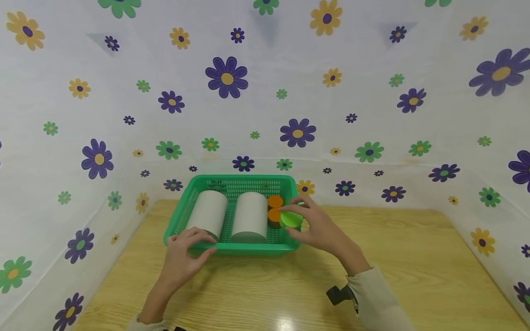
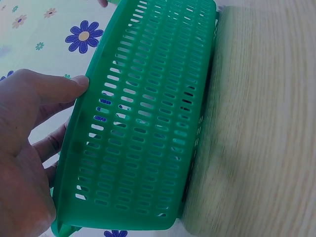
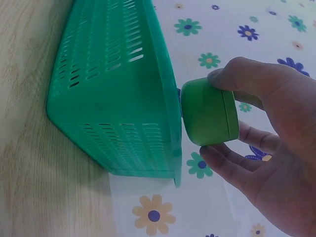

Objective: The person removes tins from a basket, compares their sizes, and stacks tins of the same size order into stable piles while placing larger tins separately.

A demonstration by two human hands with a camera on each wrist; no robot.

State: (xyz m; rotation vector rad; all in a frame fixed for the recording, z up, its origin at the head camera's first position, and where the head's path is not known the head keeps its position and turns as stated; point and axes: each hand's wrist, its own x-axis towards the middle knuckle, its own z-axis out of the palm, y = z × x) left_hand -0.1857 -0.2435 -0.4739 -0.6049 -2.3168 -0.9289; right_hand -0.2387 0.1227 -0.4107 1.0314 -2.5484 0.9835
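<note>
A green plastic basket (image 1: 256,247) stands on the wooden table. My left hand (image 1: 184,255) holds its front rim near the left corner, thumb outside and fingers over the edge. My right hand (image 1: 320,227) pinches a small lime-green round container (image 3: 207,111) between thumb and fingers, just above the basket's right rim. In the right wrist view, a seam runs round the container near one end. Two large white cylinders (image 1: 250,214) lie side by side in the basket. Right of them are two small round containers with orange tops (image 1: 275,201), partly covered by my right hand's fingers.
The light wooden tabletop (image 1: 393,257) extends on both sides of the basket and in front of it. A white cloth with printed flowers (image 1: 356,101) hangs behind the table and along both sides. A dark strap piece (image 1: 339,295) sits at my right wrist.
</note>
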